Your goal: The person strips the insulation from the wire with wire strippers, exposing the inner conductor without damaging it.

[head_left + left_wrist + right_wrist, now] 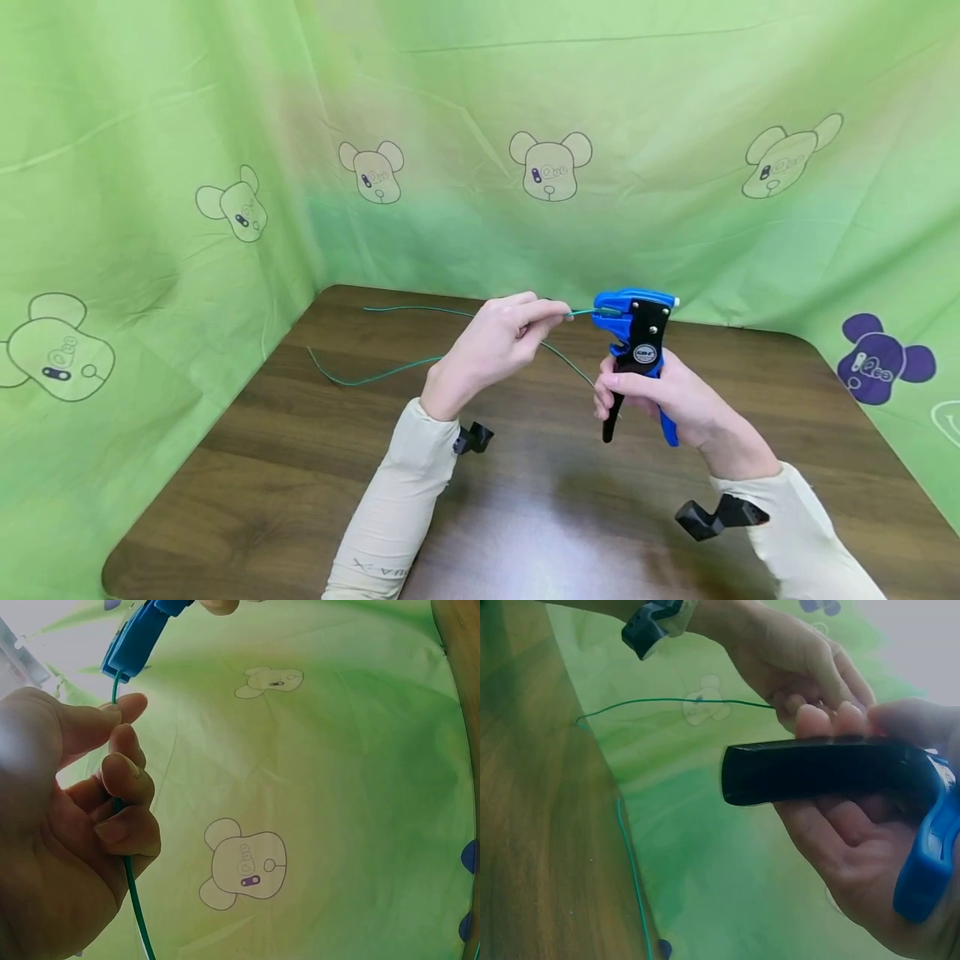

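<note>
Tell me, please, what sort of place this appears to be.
It looks like a screened-off tabletop booth, perhaps set up for recording handwork. The signs are green cartoon-printed cloth hung behind and beside a wood-grain table, and a small black device worn at each wrist.

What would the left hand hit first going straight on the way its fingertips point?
Likely the blue-and-black wire stripper in the right hand; the green wire pinched in the left hand leads to it. Exact depth is hard to judge.
</note>
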Demonstrator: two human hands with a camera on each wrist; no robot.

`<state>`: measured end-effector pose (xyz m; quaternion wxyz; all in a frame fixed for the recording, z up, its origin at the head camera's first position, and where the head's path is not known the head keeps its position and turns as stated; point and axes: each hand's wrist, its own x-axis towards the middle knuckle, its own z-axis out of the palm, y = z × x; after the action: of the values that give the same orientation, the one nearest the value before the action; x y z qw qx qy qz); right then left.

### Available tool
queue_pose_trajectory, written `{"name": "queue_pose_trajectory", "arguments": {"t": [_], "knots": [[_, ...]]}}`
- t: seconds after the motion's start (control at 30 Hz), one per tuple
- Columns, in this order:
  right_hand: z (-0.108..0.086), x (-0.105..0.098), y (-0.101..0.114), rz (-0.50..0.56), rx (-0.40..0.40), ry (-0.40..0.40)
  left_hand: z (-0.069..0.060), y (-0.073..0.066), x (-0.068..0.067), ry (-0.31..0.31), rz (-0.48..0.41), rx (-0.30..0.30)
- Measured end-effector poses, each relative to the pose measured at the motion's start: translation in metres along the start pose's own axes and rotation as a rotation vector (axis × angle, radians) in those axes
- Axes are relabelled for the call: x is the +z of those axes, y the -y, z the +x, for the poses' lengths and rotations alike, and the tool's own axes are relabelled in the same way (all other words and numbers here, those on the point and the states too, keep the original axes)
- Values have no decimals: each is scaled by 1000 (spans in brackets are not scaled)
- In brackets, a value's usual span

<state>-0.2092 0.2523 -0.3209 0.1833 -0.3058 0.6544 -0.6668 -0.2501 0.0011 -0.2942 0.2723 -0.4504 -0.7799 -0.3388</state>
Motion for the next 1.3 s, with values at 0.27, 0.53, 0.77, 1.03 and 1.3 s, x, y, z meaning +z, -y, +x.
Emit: {"name": "queue_pose_trajectory", "arguments": {"t": [0.27,0.53,0.77,1.03,1.3], "knots": [[4,7,-5,-74,34,-133,-1,1,0,9,21,-10],[6,11,-9,-72,62,-176,-2,1,-1,6,28,-24],[7,14,-12,-16,121,-213,-2,2,0,12,45,-26],[9,13,-17,2,128,-217,-2,2,2,23,61,-42],[9,12,-17,10,133,-216,-2,2,3,20,80,-49]]}}
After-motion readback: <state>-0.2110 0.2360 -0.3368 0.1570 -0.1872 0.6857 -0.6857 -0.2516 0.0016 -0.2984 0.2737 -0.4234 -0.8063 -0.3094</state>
